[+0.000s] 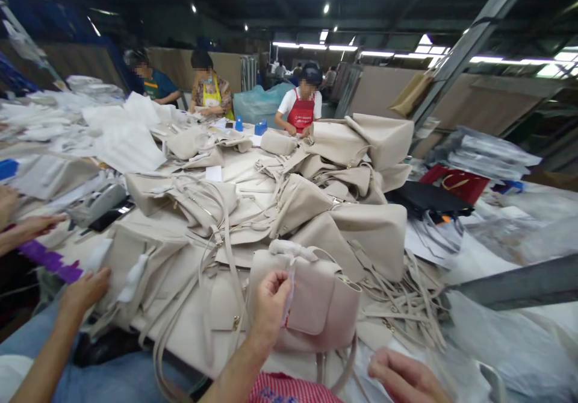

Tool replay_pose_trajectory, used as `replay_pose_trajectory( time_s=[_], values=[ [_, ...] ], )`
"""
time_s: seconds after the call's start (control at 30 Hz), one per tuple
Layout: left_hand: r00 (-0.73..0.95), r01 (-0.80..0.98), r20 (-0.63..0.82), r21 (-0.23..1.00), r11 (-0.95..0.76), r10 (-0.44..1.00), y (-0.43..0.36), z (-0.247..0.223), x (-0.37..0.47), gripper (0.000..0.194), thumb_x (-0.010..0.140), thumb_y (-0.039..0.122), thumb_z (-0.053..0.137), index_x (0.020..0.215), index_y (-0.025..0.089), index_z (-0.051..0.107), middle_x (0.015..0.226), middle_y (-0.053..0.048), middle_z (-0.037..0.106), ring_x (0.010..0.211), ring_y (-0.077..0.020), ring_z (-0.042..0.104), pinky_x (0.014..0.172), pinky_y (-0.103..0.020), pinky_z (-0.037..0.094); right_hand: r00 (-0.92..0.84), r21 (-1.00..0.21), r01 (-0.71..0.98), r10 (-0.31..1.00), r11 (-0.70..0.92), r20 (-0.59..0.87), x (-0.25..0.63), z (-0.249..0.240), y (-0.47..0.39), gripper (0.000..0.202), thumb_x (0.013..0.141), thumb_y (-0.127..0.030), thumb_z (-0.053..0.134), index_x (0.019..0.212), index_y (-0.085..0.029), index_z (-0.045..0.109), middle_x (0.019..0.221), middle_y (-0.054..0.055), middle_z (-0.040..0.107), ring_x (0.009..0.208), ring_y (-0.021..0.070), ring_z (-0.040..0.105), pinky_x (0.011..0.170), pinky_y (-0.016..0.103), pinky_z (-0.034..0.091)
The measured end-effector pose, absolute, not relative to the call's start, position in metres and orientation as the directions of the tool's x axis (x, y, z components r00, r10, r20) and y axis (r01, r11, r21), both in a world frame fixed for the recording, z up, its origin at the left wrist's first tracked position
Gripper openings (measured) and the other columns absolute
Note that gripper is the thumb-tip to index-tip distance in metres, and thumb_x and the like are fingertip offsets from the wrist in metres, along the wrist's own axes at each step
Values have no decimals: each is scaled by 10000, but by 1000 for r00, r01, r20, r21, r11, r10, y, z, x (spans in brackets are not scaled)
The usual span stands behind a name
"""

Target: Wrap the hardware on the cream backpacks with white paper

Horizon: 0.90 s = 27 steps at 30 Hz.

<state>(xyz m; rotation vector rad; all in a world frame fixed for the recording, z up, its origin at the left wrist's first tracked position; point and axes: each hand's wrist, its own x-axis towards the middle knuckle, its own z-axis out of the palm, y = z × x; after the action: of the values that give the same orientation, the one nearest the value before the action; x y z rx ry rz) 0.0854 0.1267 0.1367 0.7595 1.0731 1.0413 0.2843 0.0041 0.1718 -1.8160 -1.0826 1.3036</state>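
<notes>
A beige handbag (311,300) stands upright in front of me, its top handle (293,249) wrapped in white padding. My left hand (270,300) is closed in a pinch at the bag's front flap, on a thin whitish strip (290,291) hanging there. Lower right of the bag, my right hand (404,376) is apart from it, with fingers curled together. Whether anything is between those fingertips is hidden. Long beige straps (228,258) loop down to the left of the bag.
More beige bags (361,228) are heaped behind and beside mine. A co-worker's hand (85,288) touches a bag at left. Loose straps (406,306), clear plastic (510,343) and a metal post (519,282) are at right. Several people sit across the table.
</notes>
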Motion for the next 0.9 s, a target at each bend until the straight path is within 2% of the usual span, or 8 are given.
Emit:
replay_pose_trajectory(
  time_s=[0.13,0.23,0.5,0.6,0.67,0.73,0.83,0.9],
  values=[
    [114,-296,-264,911,286,958,125,132,87,202,656,333,725,689,164,620,600,25,588,558,-108,488,541,-212,388,-13,-911,299,953,-284,-302,241,213,54,357,771,-512,603,635,-183,579,621,-10,504,620,140,450,578,243,371],
    [106,-297,-229,921,251,968,124,128,86,189,663,328,710,699,157,637,614,14,604,587,-127,512,572,-228,406,-77,-891,414,968,-187,-239,218,212,93,338,789,-477,545,618,-186,558,605,-10,498,604,144,448,569,258,355],
    [110,-280,-190,936,214,976,115,123,82,137,734,288,675,730,153,650,663,-5,619,617,-141,533,584,-235,407,-20,-749,652,985,-119,-174,220,178,116,364,787,-468,506,535,-209,460,544,-27,435,581,148,418,573,283,299],
    [73,-274,-156,947,170,985,110,123,81,163,783,264,644,921,179,627,712,2,632,671,-158,576,642,-245,446,3,-724,680,988,-117,-157,219,177,118,375,776,-472,511,517,-211,445,530,-27,423,572,148,405,573,291,279],
    [18,-200,-64,978,66,998,107,122,79,252,822,224,610,1072,209,582,722,16,635,702,-166,600,700,-257,472,17,-727,674,986,-134,-166,217,176,119,371,768,-474,513,516,-208,455,533,-25,421,572,148,406,574,292,275],
    [-19,-59,97,993,-98,995,105,120,75,301,857,178,559,1154,229,566,758,5,665,738,-173,627,751,-272,488,23,-739,656,982,-156,-186,216,175,120,359,759,-469,508,520,-204,473,538,-26,412,569,146,405,569,290,274],
    [9,117,341,933,-339,940,103,118,68,327,882,142,497,1170,241,617,947,-54,723,879,-194,662,825,-296,495,19,-757,632,980,-164,-197,214,174,122,344,742,-453,501,509,-202,468,533,-30,393,556,138,396,560,285,272],
    [63,140,405,901,-410,912,104,119,64,315,887,151,483,1122,241,673,979,-68,725,908,-201,659,828,-297,494,13,-770,616,980,-164,-198,214,174,123,346,730,-450,506,493,-205,442,524,-33,375,549,134,384,554,283,268]
  ],
)
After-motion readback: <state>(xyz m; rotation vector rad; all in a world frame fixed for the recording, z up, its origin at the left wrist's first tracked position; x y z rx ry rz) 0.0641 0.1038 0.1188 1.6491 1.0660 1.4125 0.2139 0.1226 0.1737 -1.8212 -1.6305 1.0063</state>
